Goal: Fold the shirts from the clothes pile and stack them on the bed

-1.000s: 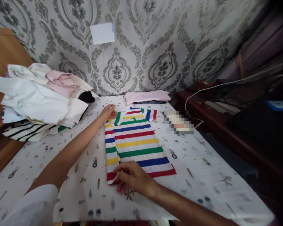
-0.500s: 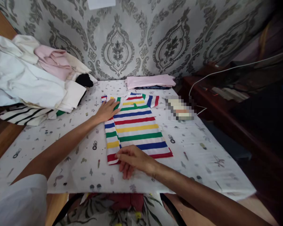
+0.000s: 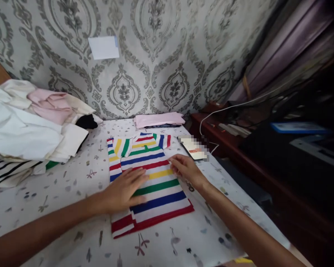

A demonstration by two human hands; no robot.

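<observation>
A T-shirt [image 3: 156,183] with red, yellow, green and blue stripes on white lies on the printed cloth, its left side folded over toward the middle. My left hand [image 3: 125,191] rests palm down on the shirt's left half, fingers stretched out across the stripes. At the shirt's right edge, below the short sleeve, my right hand [image 3: 187,170] has thumb and fingertips pinched together on the fabric. The neckline and a small green emblem face up at the far end. My left hand covers part of the folded strip.
A heap of white, pink and striped clothes [image 3: 30,122] lies at the left. Folded pink clothing [image 3: 159,119] sits by the patterned wall. A partly pixelated phone-like object [image 3: 195,148] is on the right, near a white cable [image 3: 208,118] and dark red furniture [image 3: 228,144].
My left hand has come down from the collar to the shirt's lower left. My right hand has gone from the bottom hem to the right edge. The view has tilted up.
</observation>
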